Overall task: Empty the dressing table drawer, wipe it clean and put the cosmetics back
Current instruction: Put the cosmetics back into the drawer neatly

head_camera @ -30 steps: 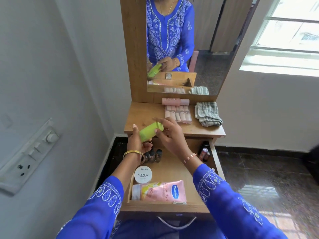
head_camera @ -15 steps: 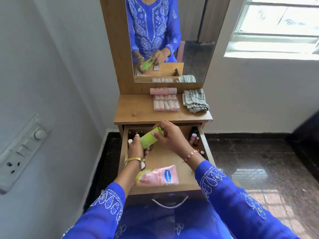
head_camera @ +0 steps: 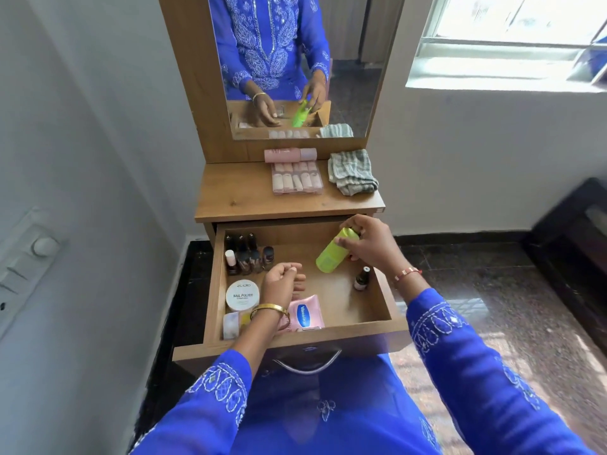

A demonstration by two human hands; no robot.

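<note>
We are restocking the open dressing table drawer [head_camera: 297, 339]: our right hand [head_camera: 369, 246] grips a tilted green bottle [head_camera: 335, 254] above its right half, and our left hand [head_camera: 284, 284], loosely curled, holds nothing. By our reading, the bottle must next stand beside the small dark bottle [head_camera: 361, 279]; the nail set [head_camera: 297, 177] awaits on the tabletop. Legible: "Zudio Nail Polish" on the white jar [head_camera: 242, 294], "Vaseline" on the pink tube [head_camera: 303, 315].

Open wooden drawer [head_camera: 387, 318]; lime-green bottle [head_camera: 333, 256] tilted above its right rear, pink Vaseline tube [head_camera: 305, 315] lying front.
</note>
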